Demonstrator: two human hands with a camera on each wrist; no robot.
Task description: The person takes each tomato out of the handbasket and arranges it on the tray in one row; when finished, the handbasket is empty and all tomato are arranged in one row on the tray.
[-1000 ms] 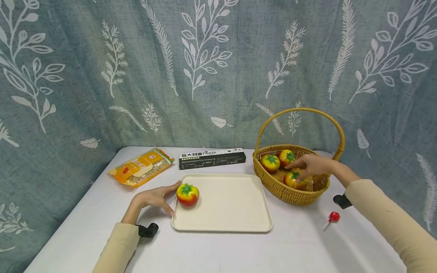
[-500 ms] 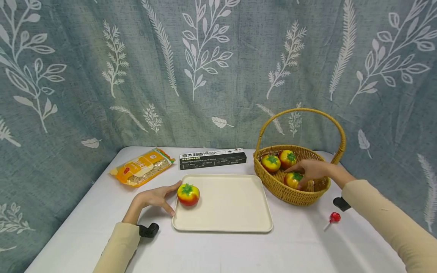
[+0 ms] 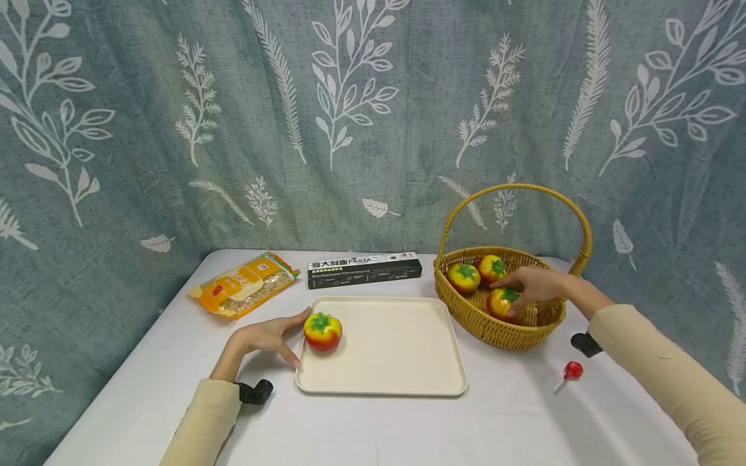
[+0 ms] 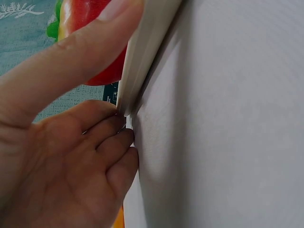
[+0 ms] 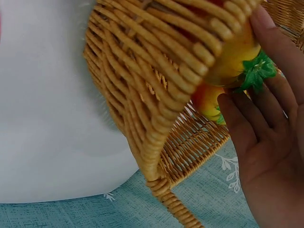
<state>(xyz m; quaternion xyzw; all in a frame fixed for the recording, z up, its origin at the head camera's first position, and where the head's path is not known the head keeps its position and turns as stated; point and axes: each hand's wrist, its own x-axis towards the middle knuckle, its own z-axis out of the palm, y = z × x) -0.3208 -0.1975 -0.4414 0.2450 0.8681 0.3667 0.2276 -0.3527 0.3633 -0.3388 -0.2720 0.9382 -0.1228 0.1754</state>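
Note:
My left hand (image 3: 262, 336) spreads along the left edge of a cream tray (image 3: 396, 349). In the left wrist view its thumb overlaps the tray rim (image 4: 145, 52), and the other fingertips lie against the outer side. A red-and-yellow tomato (image 3: 322, 333) with a green leafy top sits on the tray beside that hand. My right hand (image 3: 542, 285) reaches into a wicker basket (image 3: 486, 329) and grips the front tomato (image 3: 498, 303). The right wrist view has the thumb on one side of this tomato (image 5: 232, 61) and fingers on the other. Two more tomatoes, one of them the left tomato (image 3: 464, 278), lie behind it.
The basket's tall handle (image 3: 513, 188) arches over its opening. A black pasta box (image 3: 364, 272) lies behind the tray, with an orange food packet (image 3: 247, 285) to its left. A red lollipop (image 3: 574, 370) rests on the white table in front of the basket, near the right forearm.
My right hand has settled closer around the front tomato, its thumb now at the near side. The left hand and the tray have stayed in place.

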